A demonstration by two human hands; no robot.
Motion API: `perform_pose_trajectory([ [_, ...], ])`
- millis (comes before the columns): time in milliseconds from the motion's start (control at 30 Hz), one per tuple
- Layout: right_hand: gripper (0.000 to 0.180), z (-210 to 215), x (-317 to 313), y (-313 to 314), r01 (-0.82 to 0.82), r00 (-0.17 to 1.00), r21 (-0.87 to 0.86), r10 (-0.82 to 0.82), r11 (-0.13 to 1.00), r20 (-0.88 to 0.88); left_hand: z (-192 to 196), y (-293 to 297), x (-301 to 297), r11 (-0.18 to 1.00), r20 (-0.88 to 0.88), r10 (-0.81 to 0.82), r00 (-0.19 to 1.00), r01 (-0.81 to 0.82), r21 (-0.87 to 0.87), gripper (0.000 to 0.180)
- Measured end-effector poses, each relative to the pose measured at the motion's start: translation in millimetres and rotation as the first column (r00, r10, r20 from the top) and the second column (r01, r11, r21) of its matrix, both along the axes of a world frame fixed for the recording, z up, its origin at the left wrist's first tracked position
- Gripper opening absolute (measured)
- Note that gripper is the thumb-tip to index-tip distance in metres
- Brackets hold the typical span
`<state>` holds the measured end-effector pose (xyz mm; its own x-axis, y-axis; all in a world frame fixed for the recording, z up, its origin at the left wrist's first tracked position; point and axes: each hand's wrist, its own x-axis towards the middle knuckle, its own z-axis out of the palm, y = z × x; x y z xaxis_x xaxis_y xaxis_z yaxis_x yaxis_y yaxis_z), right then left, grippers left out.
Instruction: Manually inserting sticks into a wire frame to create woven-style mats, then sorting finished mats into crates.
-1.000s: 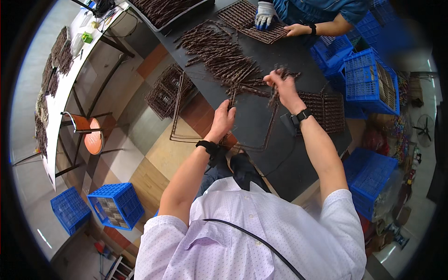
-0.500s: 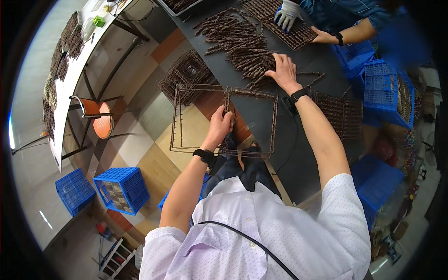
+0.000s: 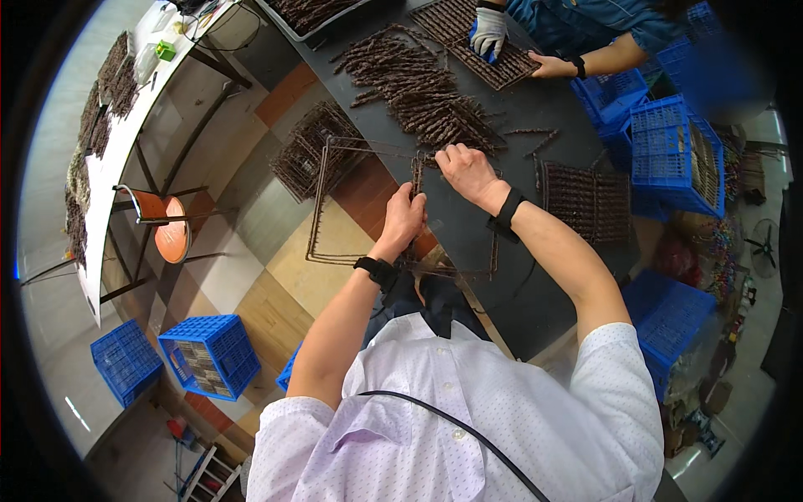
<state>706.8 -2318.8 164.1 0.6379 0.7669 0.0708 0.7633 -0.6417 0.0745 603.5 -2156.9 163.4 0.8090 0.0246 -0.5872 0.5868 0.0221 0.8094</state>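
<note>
A square wire rack frame [image 3: 322, 209] juts out past the near edge of the dark table [image 3: 535, 284]. My left hand [image 3: 405, 217] grips brown sticks along the frame's middle bar. My right hand [image 3: 465, 170] is closed on sticks at the frame's far edge, beside a large heap of brown sticks [image 3: 422, 92] on the table. Both wrists wear black bands.
A filled rack of sticks [image 3: 587, 201] lies to my right. Across the table another person's hands [image 3: 489, 33] work on a filled rack. Blue crates [image 3: 669, 151] stand right, more [image 3: 205, 351] on the floor left. An orange stool [image 3: 163, 226] and a stacked rack [image 3: 322, 142] sit left.
The frame has come nearer to me and swung out over the table's edge. My right hand moved from the heap down to the frame's far edge; my left slid along the middle bar.
</note>
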Motion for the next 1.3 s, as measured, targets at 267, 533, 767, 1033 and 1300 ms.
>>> perform_pose_trajectory([
  [267, 0.009, 15, 3, -17, -0.154, 0.987, 0.112, 0.159, 0.982, -0.036, 10, -4, -8, 0.997, 0.089, -0.047, 0.995, 0.041, 0.071, 0.043],
  [533, 0.021, 22, -3, -5, -0.021, 0.997, 0.208, 0.036, 0.978, -0.07, 2, 2, -8, 0.966, 0.25, -0.063, 0.966, -0.004, 0.258, 0.038],
  [767, 0.025, 42, 17, -9, 0.216, 0.717, 0.051, -0.124, 0.975, -0.686, -6, 14, -17, 0.936, 0.314, -0.23, 0.921, 0.121, 0.329, 0.039],
  [1033, 0.02, 40, 21, -12, 0.081, 0.853, 0.359, 0.122, 0.93, -0.508, -12, 27, -13, 0.95, 0.361, -0.186, 0.914, 0.074, 0.303, 0.038],
  [1300, 0.022, 59, 15, 1, 0.201, 0.858, 0.35, 0.008, 0.915, -0.514, 11, 34, -4, 0.999, 0.236, -0.037, 0.971, 0.027, 0.046, 0.023],
])
